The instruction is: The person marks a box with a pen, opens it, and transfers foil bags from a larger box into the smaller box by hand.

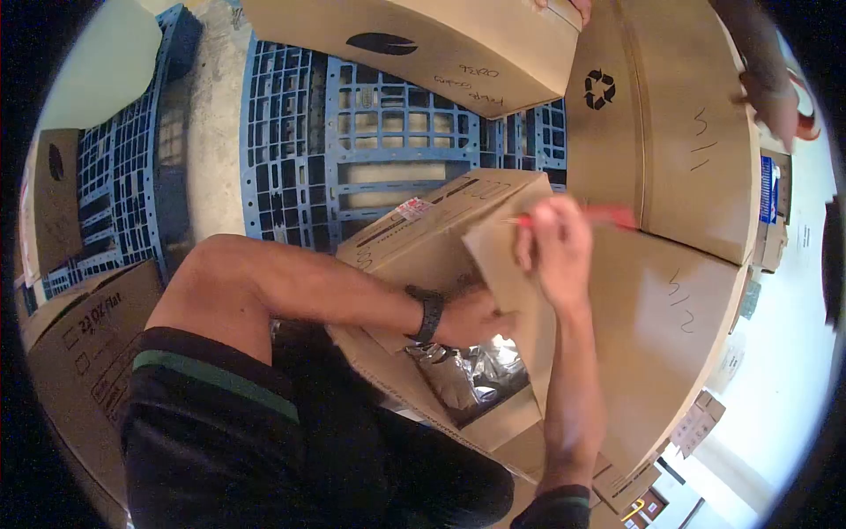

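Observation:
In front of me stands an open cardboard box (414, 242) with shiny silver foil packs (485, 375) inside. My left hand (476, 317), below a dark wristwatch (427, 315), reaches into the box opening above the foil. Its fingers are mostly hidden in shadow, with the thumb close to the raised flap (502, 264). Closed around a slim red pen (610, 217), my right hand (560, 247) is over that flap, the pen's tip pointing left. The pen and hand are slightly blurred.
Large cartons (679, 344) marked by hand stand along the right. Another person's hand (577, 7) is on a long carton (414, 48) at the top; an arm (767, 93) shows at upper right. Blue plastic pallets (397, 123) lie behind my box, and a carton (97, 353) sits at left.

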Tool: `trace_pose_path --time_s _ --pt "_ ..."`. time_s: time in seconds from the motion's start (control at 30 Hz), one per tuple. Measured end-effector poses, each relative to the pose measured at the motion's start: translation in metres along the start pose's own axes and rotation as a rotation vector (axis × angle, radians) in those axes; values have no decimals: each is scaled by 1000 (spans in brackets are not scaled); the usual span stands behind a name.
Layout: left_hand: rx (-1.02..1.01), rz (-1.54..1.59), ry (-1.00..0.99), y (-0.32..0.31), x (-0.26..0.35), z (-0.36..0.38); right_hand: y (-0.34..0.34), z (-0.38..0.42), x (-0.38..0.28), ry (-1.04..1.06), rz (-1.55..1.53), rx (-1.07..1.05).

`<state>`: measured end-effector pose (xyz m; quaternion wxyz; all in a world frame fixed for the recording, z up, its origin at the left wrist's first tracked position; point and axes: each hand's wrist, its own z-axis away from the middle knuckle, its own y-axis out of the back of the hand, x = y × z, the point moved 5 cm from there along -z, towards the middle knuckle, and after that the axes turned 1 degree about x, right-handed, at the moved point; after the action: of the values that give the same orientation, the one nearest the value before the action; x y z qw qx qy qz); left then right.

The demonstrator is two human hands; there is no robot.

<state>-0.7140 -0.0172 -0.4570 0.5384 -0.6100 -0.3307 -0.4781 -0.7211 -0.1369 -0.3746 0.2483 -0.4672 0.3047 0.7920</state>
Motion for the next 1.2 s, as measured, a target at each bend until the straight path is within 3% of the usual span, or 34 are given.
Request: trace_pose_path --time_s 0.07,0.13,0.2,0.23,0.3,0.33,0.43,0.47,0.5,0.57,0.6,0.67,0.7,0.77,0.8,0.83,0.9,0.97,1.0,1.1,1.13,1.2 --pt "20 -108 -106 2 4 -4 26 51 17 245 174 278" --pt "33 -230 -208 0 10 -8 29 98 26 431 547 317" --pt "79 -182 -300 1 17 -10 19 131 16 368 753 287" --pt "-9 -98 -182 -1 23 -10 24 143 31 279 502 377" --pt "-90 -27 -39 -8 21 -11 25 153 56 185 379 451" --pt "-107 -199 -174 -5 37 -6 29 160 72 127 341 485" --pt "150 -218 -290 -20 -11 -24 42 175 117 3 340 538" --pt "54 -219 -340 -15 -2 -22 46 176 104 116 723 539" --pt "-70 -282 -88 -4 34 -8 51 169 102 162 704 535" --pt "-65 -280 -222 -14 -18 -29 53 173 78 495 985 515" --pt "-64 -285 -225 -10 -8 -28 58 174 75 501 983 517" --pt "-181 -442 -115 -10 22 -15 73 174 74 257 665 366" --pt "-199 -439 -114 -14 13 -14 87 179 64 244 664 380" --pt "-46 -514 -520 -17 8 -6 110 183 57 -544 340 109" --pt "-234 -598 -400 -17 17 -4 86 179 3 -574 366 85" --pt "-245 -596 -406 -16 20 -2 92 180 13 -576 364 98" --pt "-347 -877 -435 -23 16 1 119 175 58 -379 -136 295" --pt "-335 -870 -441 -22 10 4 166 163 121 -268 -386 387" --pt "-370 -899 -497 -25 7 6 199 157 152 -281 -73 313" --pt "-363 -885 -590 -26 3 11 160 168 61 -272 -375 232" --pt "-324 -839 -620 -24 4 12 161 171 47 -148 256 198" --pt "-389 -963 -674 -24 2 16 143 171 51 -254 370 347"
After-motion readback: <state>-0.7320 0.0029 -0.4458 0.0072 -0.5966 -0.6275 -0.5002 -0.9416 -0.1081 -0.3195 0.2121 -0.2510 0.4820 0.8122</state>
